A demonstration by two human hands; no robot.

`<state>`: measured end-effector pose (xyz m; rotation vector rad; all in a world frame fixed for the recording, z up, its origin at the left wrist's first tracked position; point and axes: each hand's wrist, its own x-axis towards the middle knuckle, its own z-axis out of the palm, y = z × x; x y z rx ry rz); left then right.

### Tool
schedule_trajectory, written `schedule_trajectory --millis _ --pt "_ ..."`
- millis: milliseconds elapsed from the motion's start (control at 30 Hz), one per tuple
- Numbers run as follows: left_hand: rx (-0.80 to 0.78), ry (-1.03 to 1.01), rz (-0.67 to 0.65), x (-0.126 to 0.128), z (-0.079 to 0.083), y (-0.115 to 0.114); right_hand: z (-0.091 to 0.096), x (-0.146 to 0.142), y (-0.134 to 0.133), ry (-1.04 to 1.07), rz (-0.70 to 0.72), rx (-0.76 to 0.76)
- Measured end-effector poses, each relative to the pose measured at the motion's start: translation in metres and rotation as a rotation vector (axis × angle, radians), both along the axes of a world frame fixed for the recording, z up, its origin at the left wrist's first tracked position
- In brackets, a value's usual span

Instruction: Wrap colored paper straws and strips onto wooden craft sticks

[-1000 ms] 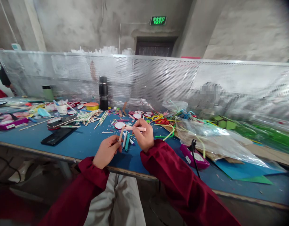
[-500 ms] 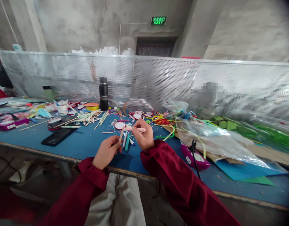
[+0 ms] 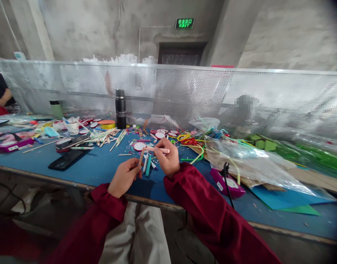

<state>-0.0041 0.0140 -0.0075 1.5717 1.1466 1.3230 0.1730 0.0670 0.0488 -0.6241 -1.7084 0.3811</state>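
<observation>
My left hand (image 3: 125,176) pinches a flat wooden craft stick (image 3: 141,157) that points up from the fingertips. In my right hand (image 3: 167,157) is a pale pink marker (image 3: 161,150), held level between thumb and fingers. Its left tip is at the upper end of the stick; whether the two touch I cannot tell. Below, on the blue table, lie a teal marker (image 3: 148,166) and a white-bodied marker (image 3: 145,164), with a purple-ended one partly hidden beside my right hand. A round white disc with a red rim (image 3: 139,146) lies just behind the stick.
A black phone (image 3: 66,159) lies at left, with a pile of sticks (image 3: 104,137) behind it. A black bottle (image 3: 120,110) stands by the perforated metal screen (image 3: 185,95). At right are a purple box (image 3: 229,185) with a cable and clear plastic bags (image 3: 256,165).
My hands, the craft stick and the marker are almost where they were. At the far left, a person behind the screen has shifted, and an arm now shows.
</observation>
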Motion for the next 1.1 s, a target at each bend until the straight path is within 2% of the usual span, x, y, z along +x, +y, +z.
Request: schedule_trajectory --millis 633,1100 --pt "-0.004 0.011 0.001 0.0004 0.0031 -0.0029 -0.0024 0.0013 0.0028 -0.005 0.031 0.004" --pt "0.002 0.025 0.001 0.0007 0.0038 -0.0037 0.0009 -0.0009 0.0007 -0.004 -0.024 0.002"
